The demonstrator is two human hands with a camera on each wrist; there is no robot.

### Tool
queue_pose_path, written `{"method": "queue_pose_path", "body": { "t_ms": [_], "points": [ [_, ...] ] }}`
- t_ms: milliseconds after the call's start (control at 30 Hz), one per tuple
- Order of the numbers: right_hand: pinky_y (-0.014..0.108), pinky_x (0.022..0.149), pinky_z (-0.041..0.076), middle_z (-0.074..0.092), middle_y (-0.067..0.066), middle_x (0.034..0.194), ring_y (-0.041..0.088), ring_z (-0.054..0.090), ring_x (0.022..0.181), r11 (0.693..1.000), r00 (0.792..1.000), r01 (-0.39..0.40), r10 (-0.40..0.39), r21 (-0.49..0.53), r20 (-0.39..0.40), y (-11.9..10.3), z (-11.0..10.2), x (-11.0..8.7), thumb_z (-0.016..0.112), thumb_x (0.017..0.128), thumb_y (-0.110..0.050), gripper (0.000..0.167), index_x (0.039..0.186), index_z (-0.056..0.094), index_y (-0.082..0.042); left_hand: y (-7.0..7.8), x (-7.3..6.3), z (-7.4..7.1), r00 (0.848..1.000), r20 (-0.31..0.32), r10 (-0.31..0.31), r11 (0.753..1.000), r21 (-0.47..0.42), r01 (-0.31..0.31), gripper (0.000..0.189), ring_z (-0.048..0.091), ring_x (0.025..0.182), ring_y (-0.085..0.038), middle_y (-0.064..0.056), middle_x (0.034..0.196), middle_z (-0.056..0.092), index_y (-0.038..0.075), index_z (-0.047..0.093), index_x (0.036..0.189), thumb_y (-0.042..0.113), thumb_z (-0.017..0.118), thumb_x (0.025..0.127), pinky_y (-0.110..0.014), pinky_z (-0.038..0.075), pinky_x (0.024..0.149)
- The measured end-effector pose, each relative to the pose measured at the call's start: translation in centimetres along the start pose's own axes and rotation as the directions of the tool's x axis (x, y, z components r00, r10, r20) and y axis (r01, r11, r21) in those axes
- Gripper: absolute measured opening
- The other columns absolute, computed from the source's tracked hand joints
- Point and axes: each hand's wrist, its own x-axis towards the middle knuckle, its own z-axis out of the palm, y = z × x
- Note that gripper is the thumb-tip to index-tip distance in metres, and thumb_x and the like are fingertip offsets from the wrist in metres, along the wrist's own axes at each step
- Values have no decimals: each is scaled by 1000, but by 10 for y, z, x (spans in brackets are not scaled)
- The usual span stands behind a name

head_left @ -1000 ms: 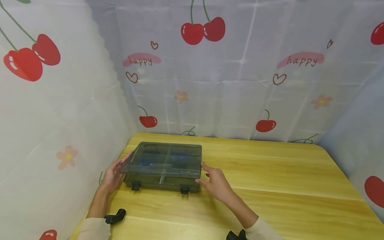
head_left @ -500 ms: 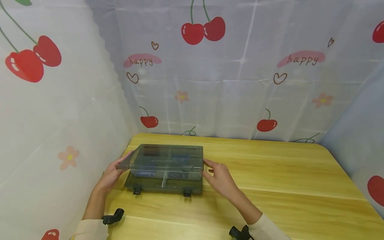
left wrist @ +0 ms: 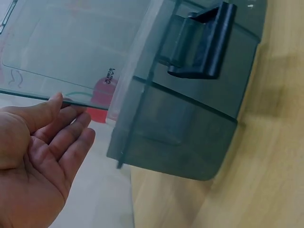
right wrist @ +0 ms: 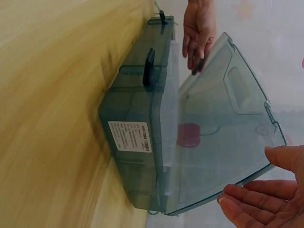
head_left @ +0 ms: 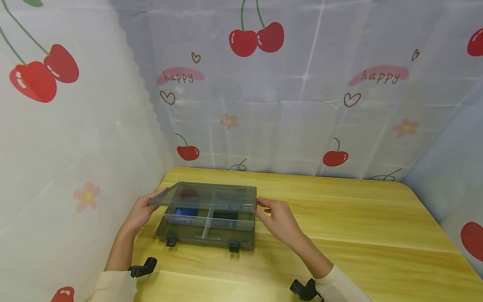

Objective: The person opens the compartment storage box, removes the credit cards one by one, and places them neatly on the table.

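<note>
- Left hand (head_left: 140,213): thumb and fingers pinch the lid's left edge, thumb on one face, fingertips behind the other.
- Right hand (head_left: 281,218): thumb and fingers grip the lid's right edge in the same way, near its front corner.
- The translucent grey-green lid (head_left: 216,196) stands tilted between them, its front edge raised above the base (head_left: 200,240). Best to swing it with both hands at one pace, so it does not twist, and with light pressure, since thin plastic could flex.
- The base of this compartment box sits flat on the wood-grain counter (head_left: 358,226); pulling along the counter could drag it.
- Two black latches, left (head_left: 171,241) and right (head_left: 234,247), hang loose in front; they should be left out of the lid's path.
- A blue item (head_left: 186,212) lies behind the crosswise divider (head_left: 230,224); tipping the box could shift it.
</note>
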Motion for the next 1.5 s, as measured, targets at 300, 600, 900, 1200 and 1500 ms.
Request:
{"method": "queue_pose_path", "body": {
  "t_ms": [300, 600, 900, 1200, 1500],
  "points": [
    [49, 86, 58, 72, 16, 120, 33, 70, 108, 999, 998, 46, -47, -19, -37, 1, -5, 6, 75, 94, -17, 37, 125, 71, 3, 9, 10, -1, 998, -46, 36, 994, 101, -31, 46, 35, 145, -41, -21, 152, 47, -2, 48, 149, -7, 46, 103, -21, 42, 103],
    [50, 85, 58, 71, 17, 122, 34, 69, 111, 994, 989, 104, -108, -46, -96, 5, -6, 15, 74, 95, -21, 34, 122, 73, 0, 19, 19, -2, 997, -73, 33, 987, 160, -21, 40, 38, 141, -46, -26, 148, 49, -4, 52, 146, 7, 48, 108, -61, 34, 111],
    [46, 85, 59, 73, 15, 118, 33, 70, 109, 992, 982, 111, -100, 59, -157, 13, -5, 31, 75, 94, -18, 29, 118, 75, -1, 24, 34, -4, 992, -122, -28, 994, 98, 40, 39, 47, 135, -47, -28, 136, 58, -7, 60, 137, 18, 53, 107, -62, 36, 110],
    [39, 79, 60, 75, 12, 113, 28, 73, 97, 992, 979, 71, -50, 101, -198, 17, -4, 43, 75, 94, -22, 28, 115, 77, -3, 21, 45, 0, 968, -251, -24, 993, 110, 53, 34, 60, 120, -45, -29, 120, 66, -13, 67, 123, 15, 61, 104, -54, 47, 101],
    [43, 80, 60, 77, 10, 106, 26, 74, 90, 988, 976, 29, 4, 150, -220, 19, -6, 56, 77, 93, -19, 25, 111, 78, -4, 21, 55, 2, 947, -318, -48, 999, -14, 46, 35, 70, 108, -23, -25, 120, 69, -6, 69, 126, 17, 67, 100, -21, 55, 85]
  ]
}}
